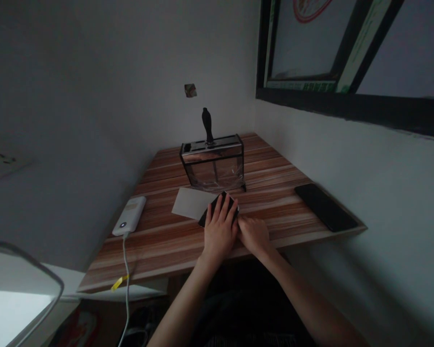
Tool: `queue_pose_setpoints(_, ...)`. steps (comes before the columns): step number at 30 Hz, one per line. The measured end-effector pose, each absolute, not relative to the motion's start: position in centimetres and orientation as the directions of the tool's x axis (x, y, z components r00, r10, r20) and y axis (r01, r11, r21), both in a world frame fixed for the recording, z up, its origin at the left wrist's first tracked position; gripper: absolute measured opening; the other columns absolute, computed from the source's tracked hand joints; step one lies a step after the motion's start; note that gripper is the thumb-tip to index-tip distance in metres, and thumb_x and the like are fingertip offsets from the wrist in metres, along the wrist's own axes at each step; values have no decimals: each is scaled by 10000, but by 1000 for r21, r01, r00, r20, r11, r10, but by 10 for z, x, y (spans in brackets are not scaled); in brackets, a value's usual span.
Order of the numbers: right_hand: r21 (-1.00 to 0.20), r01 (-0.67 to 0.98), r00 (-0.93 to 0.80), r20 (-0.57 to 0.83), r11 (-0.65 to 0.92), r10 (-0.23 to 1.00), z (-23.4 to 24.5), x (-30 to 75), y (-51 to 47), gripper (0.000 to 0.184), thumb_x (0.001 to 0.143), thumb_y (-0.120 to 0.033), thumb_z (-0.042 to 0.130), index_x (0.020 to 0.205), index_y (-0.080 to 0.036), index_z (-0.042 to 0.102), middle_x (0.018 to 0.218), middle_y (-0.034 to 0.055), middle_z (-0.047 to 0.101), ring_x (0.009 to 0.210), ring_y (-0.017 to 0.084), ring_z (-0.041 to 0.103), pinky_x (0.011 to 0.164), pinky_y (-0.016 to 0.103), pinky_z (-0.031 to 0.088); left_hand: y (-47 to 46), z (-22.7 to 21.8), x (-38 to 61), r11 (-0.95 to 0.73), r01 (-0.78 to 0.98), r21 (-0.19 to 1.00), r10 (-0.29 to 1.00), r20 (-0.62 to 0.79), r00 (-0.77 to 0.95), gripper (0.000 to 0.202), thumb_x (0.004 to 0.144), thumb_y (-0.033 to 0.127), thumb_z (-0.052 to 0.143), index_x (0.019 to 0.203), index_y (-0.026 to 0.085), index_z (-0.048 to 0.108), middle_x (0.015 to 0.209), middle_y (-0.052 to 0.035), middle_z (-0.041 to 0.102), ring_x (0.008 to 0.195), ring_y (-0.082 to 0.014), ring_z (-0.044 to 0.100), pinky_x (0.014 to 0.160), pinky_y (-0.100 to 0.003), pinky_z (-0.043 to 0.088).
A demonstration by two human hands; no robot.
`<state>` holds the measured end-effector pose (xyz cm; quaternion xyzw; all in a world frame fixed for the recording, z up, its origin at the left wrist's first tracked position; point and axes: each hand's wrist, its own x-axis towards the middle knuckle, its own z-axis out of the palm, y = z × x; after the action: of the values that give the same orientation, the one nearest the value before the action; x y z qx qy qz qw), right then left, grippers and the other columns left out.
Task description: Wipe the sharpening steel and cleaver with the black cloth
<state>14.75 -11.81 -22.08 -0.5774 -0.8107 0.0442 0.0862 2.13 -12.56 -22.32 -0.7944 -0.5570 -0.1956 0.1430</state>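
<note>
My left hand [220, 226] lies flat with its fingers stretched over a small dark object [225, 198] on the wooden table [275, 168]. My right hand [253, 235] rests just to the right of it, touching the left hand; its fingers are partly hidden and seem to reach under the left hand toward the same object. A white sheet of paper [191, 202] lies under and to the left of the dark object. Behind it stands a clear box with a dark frame [213, 166], a black handle [207, 124] sticking up from its top.
A white power bank [129, 216] with a cable [125, 274] lies at the table's left edge. A black phone [325, 207] lies at the right edge by the wall. A dark window frame [347, 103] hangs upper right. A pale curved object [18, 289] sits lower left.
</note>
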Motion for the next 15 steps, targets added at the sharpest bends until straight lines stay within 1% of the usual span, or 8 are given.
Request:
queue_pose_setpoints(3,-178,926,-321,93,333,942,-221,148,-118,200,887,-172,483,1005,-160,644,971,122,742,868,251,714,699,283,492,-126,-222,21,-346,938,-7,830,464,309,548,939,232,421,1480,262,337,1565,-11,277,1459,-233,210,1183,-489,201)
queue_pose_setpoints(8,-179,928,-317,84,328,945,-221,147,-118,219,897,-171,463,1039,-166,630,982,126,741,876,248,714,715,297,494,-125,-220,21,-341,940,-2,834,461,304,524,949,245,417,1469,259,357,1561,-12,286,1454,-236,226,1173,-501,223)
queue_pose_setpoints(10,-175,928,-317,83,327,945,-222,147,-118,210,899,-176,461,1020,-167,633,975,125,742,868,251,715,714,303,495,-125,-219,21,-337,942,1,836,461,299,517,952,252,416,1467,262,362,1559,-11,293,1452,-237,232,1170,-502,231)
queue_pose_setpoints(15,-186,918,-334,116,351,935,-224,147,-117,161,896,-230,526,1000,-174,634,973,108,746,863,252,714,709,295,493,-124,-219,21,-312,950,-6,834,477,277,508,959,261,407,1464,272,364,1563,-7,283,1454,-234,226,1168,-506,234)
